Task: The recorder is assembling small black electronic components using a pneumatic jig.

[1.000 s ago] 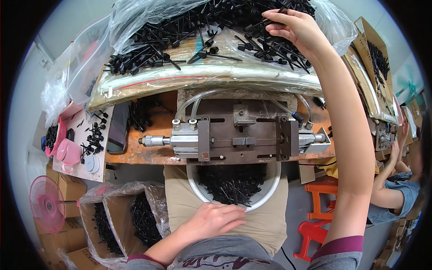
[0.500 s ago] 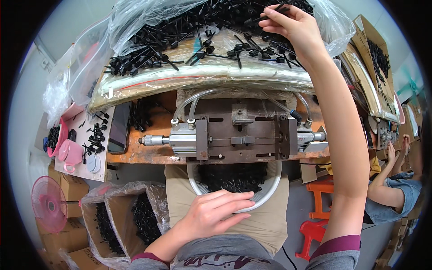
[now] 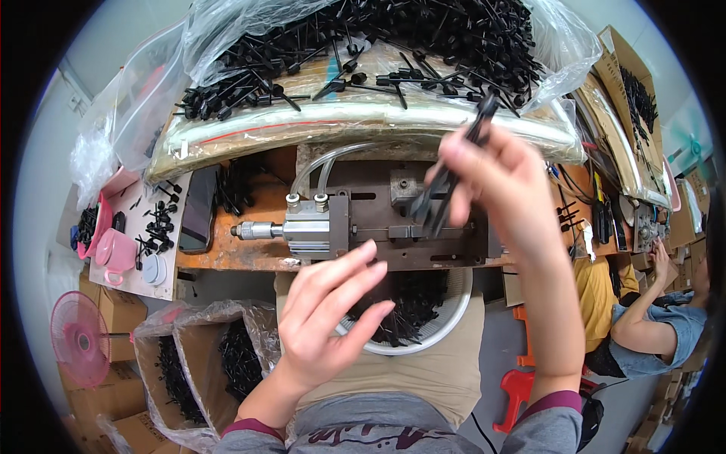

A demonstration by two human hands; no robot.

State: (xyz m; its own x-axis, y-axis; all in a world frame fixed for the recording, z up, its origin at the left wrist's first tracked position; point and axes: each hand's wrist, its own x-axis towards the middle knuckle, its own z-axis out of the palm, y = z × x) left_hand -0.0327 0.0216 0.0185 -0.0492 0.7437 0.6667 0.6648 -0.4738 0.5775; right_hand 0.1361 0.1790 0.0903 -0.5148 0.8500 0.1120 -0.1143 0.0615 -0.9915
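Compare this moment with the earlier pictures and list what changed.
The right hand came back from the heap of black parts gripping a bunch of black stemmed parts, now over the metal fixture. The left hand rose from the lap, fingers spread. Fixture and white basket stayed put.

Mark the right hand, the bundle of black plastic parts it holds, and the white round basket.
right hand [image 3: 503, 181], head view, back of the hand.
bundle of black plastic parts [image 3: 439, 198], head view, lower stems below the fingers.
white round basket [image 3: 452, 309], head view, right rim.
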